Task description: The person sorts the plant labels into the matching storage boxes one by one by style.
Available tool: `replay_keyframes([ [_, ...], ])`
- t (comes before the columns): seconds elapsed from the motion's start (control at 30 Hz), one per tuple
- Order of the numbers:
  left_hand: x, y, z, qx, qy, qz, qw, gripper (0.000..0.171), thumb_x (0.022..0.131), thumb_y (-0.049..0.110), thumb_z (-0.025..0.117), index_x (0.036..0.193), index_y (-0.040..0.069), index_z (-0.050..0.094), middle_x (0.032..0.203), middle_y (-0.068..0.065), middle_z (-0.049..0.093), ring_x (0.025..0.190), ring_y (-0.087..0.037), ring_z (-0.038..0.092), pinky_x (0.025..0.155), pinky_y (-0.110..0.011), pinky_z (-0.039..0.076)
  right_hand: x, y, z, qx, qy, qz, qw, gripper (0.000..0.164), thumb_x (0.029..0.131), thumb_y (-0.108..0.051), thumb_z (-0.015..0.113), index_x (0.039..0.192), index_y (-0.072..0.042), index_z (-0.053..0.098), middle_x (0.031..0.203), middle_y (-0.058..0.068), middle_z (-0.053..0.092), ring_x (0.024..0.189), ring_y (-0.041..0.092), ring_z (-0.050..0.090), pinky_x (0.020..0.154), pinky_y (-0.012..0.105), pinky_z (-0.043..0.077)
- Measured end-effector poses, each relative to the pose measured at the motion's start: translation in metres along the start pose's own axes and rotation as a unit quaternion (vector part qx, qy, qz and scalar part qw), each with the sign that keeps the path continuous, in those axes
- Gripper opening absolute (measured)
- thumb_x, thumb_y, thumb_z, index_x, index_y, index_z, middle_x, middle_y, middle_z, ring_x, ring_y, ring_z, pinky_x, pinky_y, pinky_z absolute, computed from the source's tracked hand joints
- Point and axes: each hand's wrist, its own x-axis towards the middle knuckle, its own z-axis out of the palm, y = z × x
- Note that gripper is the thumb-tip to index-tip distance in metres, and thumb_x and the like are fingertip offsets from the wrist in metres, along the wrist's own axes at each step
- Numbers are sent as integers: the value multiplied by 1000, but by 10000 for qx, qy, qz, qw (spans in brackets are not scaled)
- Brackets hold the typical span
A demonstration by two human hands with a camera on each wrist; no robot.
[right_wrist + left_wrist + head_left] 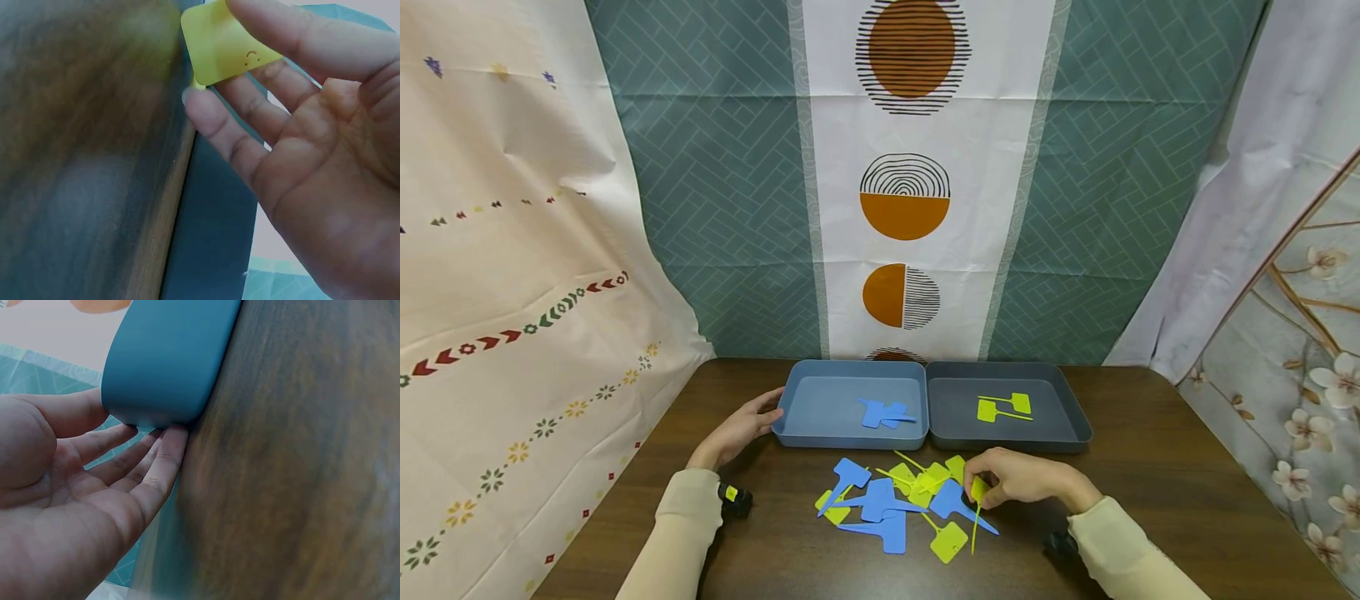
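My right hand (1022, 479) pinches a yellow T-shaped plant label (219, 53) between thumb and fingers, its thin stem pointing toward me in the head view. It is at the right side of a loose pile of blue plant labels (877, 498) and yellow ones (949, 542). Out to the left, my left hand (741, 430) touches the end wall of a blue tray (816, 404) with thumb and fingertips, the fingers fairly straight. A few blue labels (873, 413) lie in that tray. Two yellow labels (987, 410) lie inside the dark grey tray (951, 421).
Both trays stand side by side at the back of the brown wooden table (760, 542), in front of a patterned cloth (730, 208). A cream cloth (512, 292) hangs on the left and a floral one (1292, 375) on the right.
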Motion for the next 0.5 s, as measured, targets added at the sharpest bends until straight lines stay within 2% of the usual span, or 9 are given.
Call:
replay_keyframes([
  [0.2, 1, -1, -1, -54, 33, -11, 10000, 61, 113, 11, 40, 166, -1, 11, 168, -30, 14, 152, -48, 23, 122, -62, 24, -1, 5, -2, 460, 213, 19, 9987, 10, 92, -1, 72, 99, -8, 71, 88, -1, 68, 68, 4, 53, 63, 21, 48],
  [0.33, 0, -1, 0, -25, 39, -33, 10000, 61, 114, 11, 40, 166, -1, 11, 168, -30, 15, 152, -48, 24, 122, -61, 25, 0, 5, -5, 473, 374, 20, 9982, 8, 93, -1, 70, 99, -5, 71, 84, -4, 65, 68, 3, 51, 63, 21, 47],
  [0.5, 0, 0, 0, -52, -8, 14, 10000, 61, 113, 11, 41, 165, -2, 11, 167, -31, 15, 152, -49, 24, 121, -62, 25, -1, 1, -8, 714, 635, 106, 9954, 6, 97, -3, 68, 102, -3, 71, 84, 0, 64, 69, 11, 55, 65, 28, 51],
])
